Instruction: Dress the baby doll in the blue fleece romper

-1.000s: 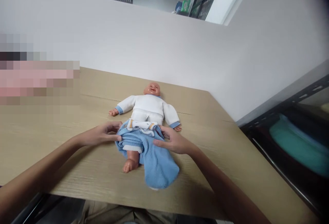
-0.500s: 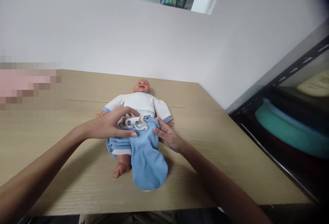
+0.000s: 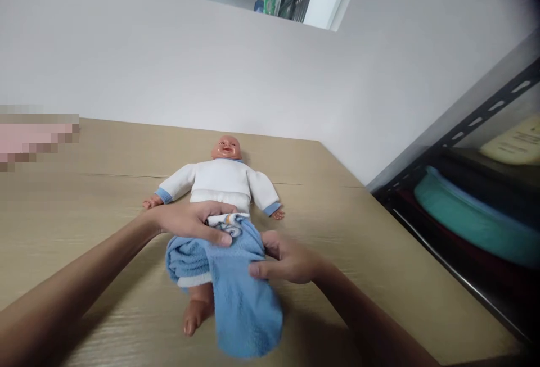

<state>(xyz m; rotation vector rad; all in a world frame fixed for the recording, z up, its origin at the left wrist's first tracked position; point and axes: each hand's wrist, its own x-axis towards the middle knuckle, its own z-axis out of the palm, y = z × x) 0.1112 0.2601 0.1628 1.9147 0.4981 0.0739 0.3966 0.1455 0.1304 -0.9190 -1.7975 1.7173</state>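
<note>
A baby doll (image 3: 220, 179) lies on its back in a white top with blue cuffs, its head toward the wall. Blue fleece trousers (image 3: 247, 294) with a patterned white waist part cover its lower body. One trouser leg is bunched up above a bare foot (image 3: 196, 313); the other hangs long and flat, hiding the second foot. At the waist, my left hand (image 3: 198, 221) is closed on the trousers, thumb on top and fingers tucked at the waistband. My right hand (image 3: 287, 257) pinches the side of the long trouser leg.
The doll rests on a wooden table (image 3: 113, 148) against a white wall (image 3: 189, 69). To the right stands a dark rack (image 3: 447, 148) with a teal item (image 3: 472, 221) and a pale yellow one (image 3: 514, 142). A blurred-out pink patch (image 3: 34, 139) shows at left.
My right hand has slid down from the waistband's side to the upper part of the long leg. My left hand stays at the waist. The doll sits lower in view.
</note>
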